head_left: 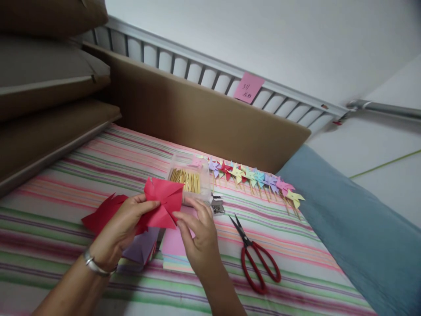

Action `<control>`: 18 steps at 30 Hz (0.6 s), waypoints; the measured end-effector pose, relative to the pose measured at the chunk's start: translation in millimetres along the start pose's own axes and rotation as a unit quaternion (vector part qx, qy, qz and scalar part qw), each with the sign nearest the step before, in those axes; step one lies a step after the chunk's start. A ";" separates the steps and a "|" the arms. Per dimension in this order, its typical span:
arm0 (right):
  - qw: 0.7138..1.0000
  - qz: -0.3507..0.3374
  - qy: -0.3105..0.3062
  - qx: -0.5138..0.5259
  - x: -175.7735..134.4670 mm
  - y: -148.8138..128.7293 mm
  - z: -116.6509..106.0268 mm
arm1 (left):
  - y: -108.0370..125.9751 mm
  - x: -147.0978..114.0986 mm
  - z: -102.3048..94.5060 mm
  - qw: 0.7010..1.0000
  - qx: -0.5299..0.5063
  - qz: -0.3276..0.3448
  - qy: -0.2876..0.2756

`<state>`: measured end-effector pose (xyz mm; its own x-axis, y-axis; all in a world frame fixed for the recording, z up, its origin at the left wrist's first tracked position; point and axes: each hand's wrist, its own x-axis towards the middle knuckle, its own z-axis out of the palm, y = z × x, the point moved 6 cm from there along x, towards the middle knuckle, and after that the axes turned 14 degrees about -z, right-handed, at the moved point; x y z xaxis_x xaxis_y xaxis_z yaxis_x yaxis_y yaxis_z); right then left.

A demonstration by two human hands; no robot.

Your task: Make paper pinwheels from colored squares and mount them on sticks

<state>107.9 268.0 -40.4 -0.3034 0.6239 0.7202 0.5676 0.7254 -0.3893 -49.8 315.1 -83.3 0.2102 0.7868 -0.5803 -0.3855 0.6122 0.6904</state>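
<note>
A red paper square point(163, 195), slit inward from its corners, is held up between both hands. My left hand point(134, 210) pinches its left side, thumb lying on top. At its right edge, my right hand point(197, 230) grips the paper between thumb and fingers. Beneath my left wrist lies more cut red paper point(103, 215), beside a stack of purple paper point(141, 245). A pile of pink and pastel sheets point(176, 250) sits below the right hand, which partly covers it. Behind the red square stands a clear plastic box point(205, 180) with thin wooden sticks point(187, 179).
Red-handled scissors point(251, 250) lie with blades parted at the right. A small box of metal pins point(217, 205) is near the plastic box. Finished paper pinwheels point(250, 175) line the back edge. Cardboard point(197, 112) leans on a radiator; large boxes point(49, 87) stack at left.
</note>
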 end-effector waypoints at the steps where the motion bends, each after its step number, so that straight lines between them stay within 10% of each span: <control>1: 1.000 -0.009 -0.009 -0.006 -0.1 -0.5 1.9 | -0.2 0.3 -1.2 1.000 -0.002 -0.004 0.003; 10: 0.999 -0.029 -0.041 0.007 -4.2 2.3 8.6 | -0.4 -0.4 4.9 1.000 -0.012 0.007 -0.019; 18: 0.995 0.085 0.007 0.054 -4.8 13.2 4.6 | -10.7 3.4 16.2 0.998 0.051 0.023 -0.026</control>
<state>113.4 275.9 -51.7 -0.1984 0.7369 0.6462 0.5241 0.6369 -0.5654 -30.3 312.6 -85.7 0.2417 0.8161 -0.5250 -0.3023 0.5774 0.7584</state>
